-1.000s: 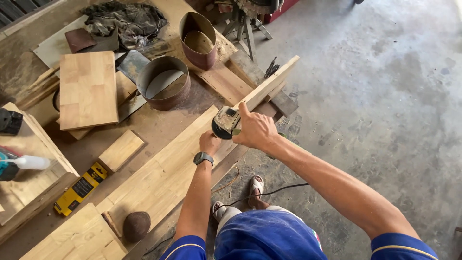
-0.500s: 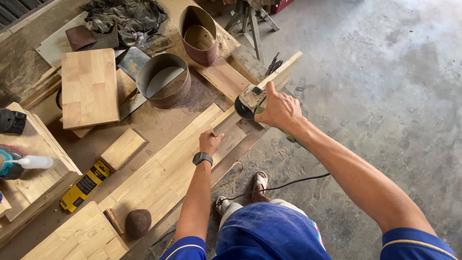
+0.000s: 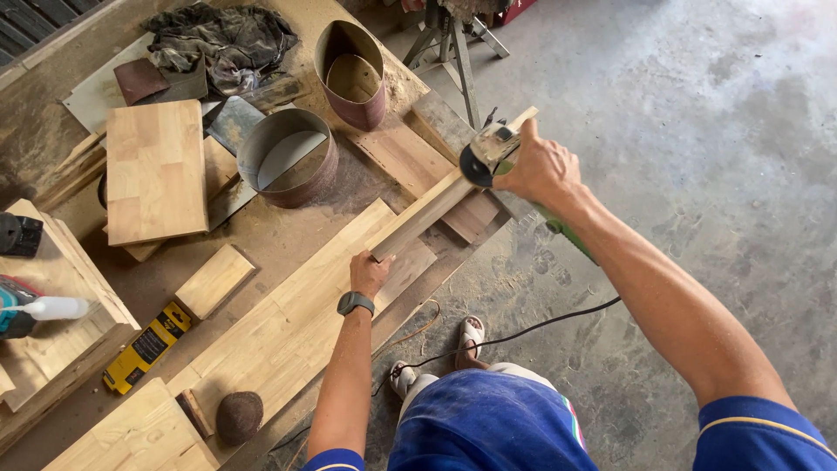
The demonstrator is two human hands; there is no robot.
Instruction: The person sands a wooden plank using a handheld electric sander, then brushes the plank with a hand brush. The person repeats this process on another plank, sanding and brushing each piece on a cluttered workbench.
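A long narrow wooden strip (image 3: 427,214) lies diagonally across the workbench, its far end jutting past the bench edge. My left hand (image 3: 370,271), with a watch on the wrist, grips the strip's near end against a wide wooden panel (image 3: 288,318). My right hand (image 3: 540,167) holds a green corded angle grinder (image 3: 488,153), whose disc sits on the strip near its far end. The grinder's black cord (image 3: 514,336) trails down past my sandalled feet.
Two sanding belt loops (image 3: 288,157) (image 3: 353,74) stand on the bench, beside a square wooden board (image 3: 157,170), a small block (image 3: 214,279), a yellow package (image 3: 144,349), a crumpled cloth (image 3: 222,35) and a white glue bottle (image 3: 52,307). Concrete floor lies to the right.
My right hand has run the grinder along the strip away from me, from near my left hand out to the far end. My left hand stayed on the near end.
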